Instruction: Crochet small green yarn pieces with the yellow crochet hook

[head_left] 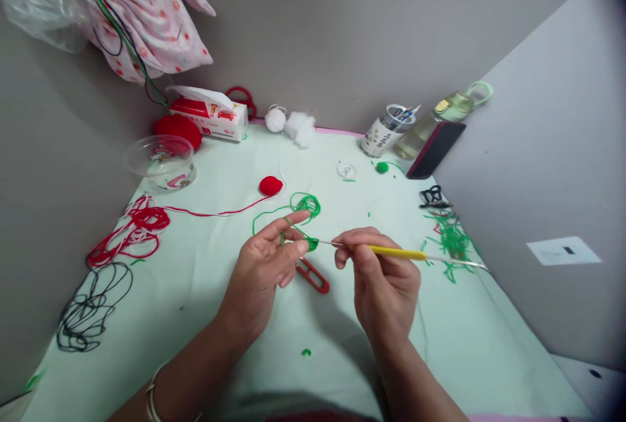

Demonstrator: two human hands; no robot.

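My left hand (267, 262) pinches a small green crochet piece (312, 244) between thumb and fingers, with green yarn running over its raised index finger. In my right hand (381, 275) is a crochet hook (396, 252) with a yellow handle, held like a pen. Its thin metal tip points left and meets the green piece. Just beyond my left hand lies a loose coil of green yarn (308, 205). Under the hands, a red plastic stitch holder or pin-like tool (313, 276) rests on the table, partly hidden by my left fingers.
On the pale green tabletop (235, 370) lie a red ball (270, 186), red and white yarn (147, 220), black cord (92, 311) and green scraps (454, 239). A tissue pack (220, 119), plastic tub (171, 171), pen can (384, 135), bottle (430, 125) and phone (435, 151) stand along the back.
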